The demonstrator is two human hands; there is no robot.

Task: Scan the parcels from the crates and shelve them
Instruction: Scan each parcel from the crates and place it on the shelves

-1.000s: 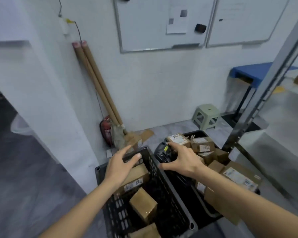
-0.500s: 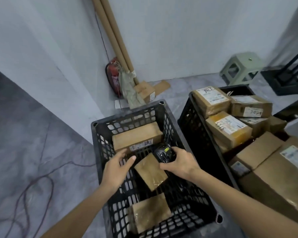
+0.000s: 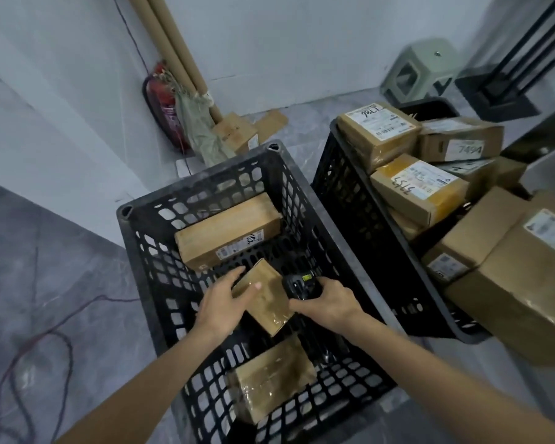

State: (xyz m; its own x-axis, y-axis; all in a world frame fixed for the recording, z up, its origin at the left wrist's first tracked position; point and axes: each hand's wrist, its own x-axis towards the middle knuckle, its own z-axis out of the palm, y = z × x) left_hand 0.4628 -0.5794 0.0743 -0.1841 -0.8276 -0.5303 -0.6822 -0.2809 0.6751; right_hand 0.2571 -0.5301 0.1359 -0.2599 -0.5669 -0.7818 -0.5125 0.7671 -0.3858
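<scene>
Two long brown cardboard tubes [image 3: 170, 49] lean into the wall corner at the upper middle of the frame. Beside their base stands a red fire extinguisher [image 3: 164, 113], with a crumpled greenish bag [image 3: 199, 129] against it. A pale green plastic stool [image 3: 420, 70] sits at upper right. Dark cables [image 3: 42, 341] trail across the grey floor [image 3: 61, 283] at lower left.

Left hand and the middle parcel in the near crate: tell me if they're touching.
Touching. The head view shows the left hand laid on the middle parcel, thumb across its top face and fingers over its left edge.
</scene>
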